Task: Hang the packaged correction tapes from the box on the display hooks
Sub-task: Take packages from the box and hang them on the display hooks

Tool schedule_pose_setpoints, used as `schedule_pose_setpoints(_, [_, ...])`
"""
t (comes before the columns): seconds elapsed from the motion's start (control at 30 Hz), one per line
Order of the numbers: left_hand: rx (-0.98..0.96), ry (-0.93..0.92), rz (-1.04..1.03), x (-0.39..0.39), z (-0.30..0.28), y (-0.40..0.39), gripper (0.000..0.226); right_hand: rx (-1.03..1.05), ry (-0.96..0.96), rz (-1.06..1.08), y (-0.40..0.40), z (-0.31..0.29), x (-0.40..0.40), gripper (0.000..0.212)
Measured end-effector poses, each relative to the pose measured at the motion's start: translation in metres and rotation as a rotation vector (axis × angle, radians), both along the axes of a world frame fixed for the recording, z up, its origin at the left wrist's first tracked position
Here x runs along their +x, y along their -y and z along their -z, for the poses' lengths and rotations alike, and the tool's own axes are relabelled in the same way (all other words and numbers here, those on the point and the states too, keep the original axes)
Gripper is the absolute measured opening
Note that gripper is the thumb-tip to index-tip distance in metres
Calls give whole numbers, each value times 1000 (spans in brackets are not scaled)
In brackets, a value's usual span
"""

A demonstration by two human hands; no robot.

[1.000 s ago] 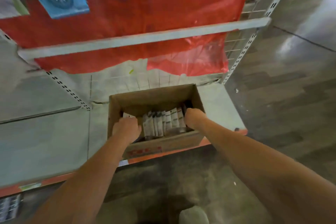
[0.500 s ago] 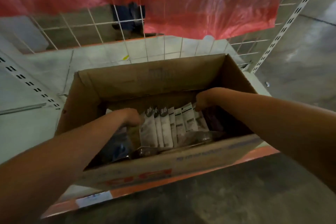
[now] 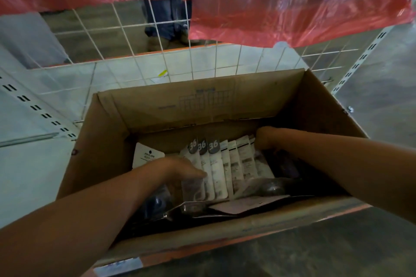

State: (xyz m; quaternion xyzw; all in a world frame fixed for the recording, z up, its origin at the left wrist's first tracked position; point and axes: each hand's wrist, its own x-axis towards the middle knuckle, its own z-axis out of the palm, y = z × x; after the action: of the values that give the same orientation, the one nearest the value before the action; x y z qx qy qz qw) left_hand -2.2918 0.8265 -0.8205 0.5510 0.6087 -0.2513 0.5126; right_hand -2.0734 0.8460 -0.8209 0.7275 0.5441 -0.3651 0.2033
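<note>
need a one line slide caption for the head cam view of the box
Both hands, left hand and right hand, reach into the cardboard box at either end of a row of upright packaged correction tapes.

The number 36 shows on 3 packaged correction tapes in the box (its own printing is blurred).

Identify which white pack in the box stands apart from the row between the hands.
The lone pack at the far left of the cardboard box, beyond the left hand; it bears no "36" tab, unlike the row's leftmost packs.
</note>
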Motion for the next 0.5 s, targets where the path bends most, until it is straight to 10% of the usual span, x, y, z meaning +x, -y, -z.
schedule_pose_setpoints(0.33, [35, 21, -198, -9, 6, -14, 19, -133, -535, 405, 14, 19, -4, 21])
schedule_pose_setpoints(0.5, [7, 53, -336, -17, 6, -21, 16, -294, -597, 396, 24, 41, -6, 58])
